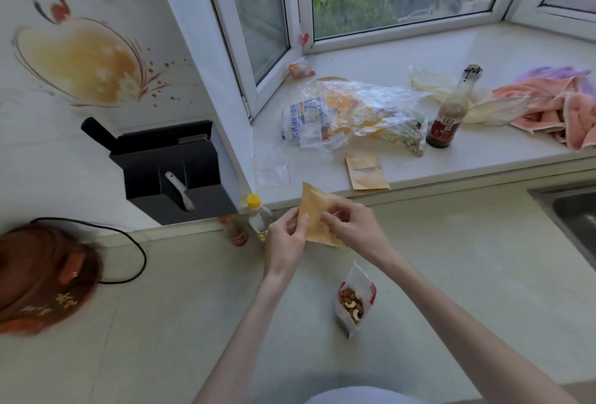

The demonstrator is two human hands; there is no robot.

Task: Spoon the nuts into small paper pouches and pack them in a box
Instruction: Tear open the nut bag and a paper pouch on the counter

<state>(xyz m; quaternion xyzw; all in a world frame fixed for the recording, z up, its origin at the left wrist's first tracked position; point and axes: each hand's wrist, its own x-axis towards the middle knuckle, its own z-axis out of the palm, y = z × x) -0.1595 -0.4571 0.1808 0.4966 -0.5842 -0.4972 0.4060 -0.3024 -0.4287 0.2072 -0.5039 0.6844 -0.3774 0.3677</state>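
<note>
A small brown paper pouch is held up over the counter between both hands. My left hand pinches its left edge and my right hand pinches its right side near the top. Below my right forearm an open white bag of mixed nuts stands on the counter, cashews showing inside. More brown pouches lie flat on the windowsill's front edge. No spoon or box shows in this view.
On the windowsill lie crumpled clear plastic bags, a dark sauce bottle and pink and purple cloths. A black knife holder hangs on the wall. A yellow-capped bottle, a brown cooker and a sink corner border the counter.
</note>
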